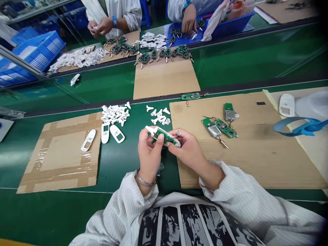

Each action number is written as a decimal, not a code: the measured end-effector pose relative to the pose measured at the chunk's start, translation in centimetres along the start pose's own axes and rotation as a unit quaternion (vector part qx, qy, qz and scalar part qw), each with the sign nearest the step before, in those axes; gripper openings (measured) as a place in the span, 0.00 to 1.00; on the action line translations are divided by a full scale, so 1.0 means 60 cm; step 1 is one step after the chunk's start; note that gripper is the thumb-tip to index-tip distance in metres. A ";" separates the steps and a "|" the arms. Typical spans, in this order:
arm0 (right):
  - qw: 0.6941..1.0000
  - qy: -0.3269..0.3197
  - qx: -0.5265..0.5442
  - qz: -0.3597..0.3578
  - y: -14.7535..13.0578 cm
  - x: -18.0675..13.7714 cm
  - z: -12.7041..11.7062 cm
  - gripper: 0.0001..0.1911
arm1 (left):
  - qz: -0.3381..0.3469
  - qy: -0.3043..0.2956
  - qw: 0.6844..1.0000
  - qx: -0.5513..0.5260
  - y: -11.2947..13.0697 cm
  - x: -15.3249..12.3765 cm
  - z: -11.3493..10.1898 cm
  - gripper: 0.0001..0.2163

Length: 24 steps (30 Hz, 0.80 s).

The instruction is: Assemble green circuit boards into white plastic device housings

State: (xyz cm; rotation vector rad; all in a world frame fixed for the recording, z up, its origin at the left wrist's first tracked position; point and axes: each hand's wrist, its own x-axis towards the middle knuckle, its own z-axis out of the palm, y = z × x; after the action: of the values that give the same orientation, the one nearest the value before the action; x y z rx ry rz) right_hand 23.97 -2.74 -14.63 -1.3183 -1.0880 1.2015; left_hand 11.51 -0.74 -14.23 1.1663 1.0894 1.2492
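My left hand (149, 147) and my right hand (186, 147) together hold a white plastic shell with a green circuit board (164, 136) seated in it, just above the green table. Left fingers pinch the shell's left end, thumb on the board. Right fingers grip its right end, with a small round metal piece (178, 132) at the fingertips. Both hands are closed on it.
Three white shells (102, 136) lie left of my hands on taped cardboard (61, 153). Piles of small white parts (115, 114) sit behind. Several green boards (220, 124) rest on the right cardboard (256, 150). Two other people's hands work across the belt. A blue strap (299, 125) lies right.
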 end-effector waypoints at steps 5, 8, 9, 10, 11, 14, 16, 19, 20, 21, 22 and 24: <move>0.974 0.062 -0.158 -0.148 -0.022 -0.011 -0.015 0.21 | -0.069 0.018 0.995 -0.066 0.001 0.026 -0.009 0.13; 0.907 0.006 -0.276 -0.319 -0.044 -0.024 -0.014 0.17 | -0.082 0.031 0.994 -0.063 0.007 0.030 -0.007 0.12; 0.890 -0.028 -0.290 -0.352 -0.048 -0.027 -0.010 0.16 | -0.086 0.028 0.994 -0.065 0.010 0.028 -0.004 0.12; 0.877 -0.052 -0.296 -0.375 -0.049 -0.029 -0.005 0.15 | -0.092 0.024 0.993 -0.068 0.013 0.027 -0.001 0.12; 0.868 -0.060 -0.301 -0.390 -0.048 -0.031 0.001 0.14 | -0.098 0.020 0.992 -0.072 0.016 0.025 0.002 0.12; 0.850 -0.032 -0.297 -0.434 -0.042 -0.036 0.013 0.10 | -0.094 0.014 0.992 -0.078 0.020 0.022 0.006 0.12; 0.856 -0.012 -0.259 -0.447 -0.043 -0.039 0.010 0.10 | -0.079 0.011 0.994 -0.080 0.020 0.024 0.002 0.11; 0.914 0.038 -0.155 -0.373 -0.054 -0.038 -0.007 0.06 | -0.103 -0.030 0.984 -0.141 0.021 0.030 -0.011 0.16; 0.936 0.063 -0.111 -0.327 -0.057 -0.036 -0.012 0.05 | -0.129 -0.059 0.973 -0.181 0.023 0.031 -0.015 0.18; 0.955 0.083 -0.065 -0.278 -0.059 -0.033 -0.016 0.05 | -0.161 -0.090 0.957 -0.225 0.025 0.031 -0.018 0.21; 0.968 0.095 -0.016 -0.233 -0.059 -0.028 -0.018 0.04 | -0.195 -0.116 0.937 -0.267 0.027 0.031 -0.020 0.22; 0.982 0.089 0.074 -0.148 -0.055 -0.019 -0.014 0.03 | -0.249 -0.139 0.899 -0.333 0.033 0.029 -0.019 0.24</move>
State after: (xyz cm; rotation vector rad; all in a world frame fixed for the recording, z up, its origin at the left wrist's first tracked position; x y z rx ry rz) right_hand 24.72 -3.67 -11.25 -1.0826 -1.0055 0.9069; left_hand 10.22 0.98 -12.35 0.4702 0.6007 0.8960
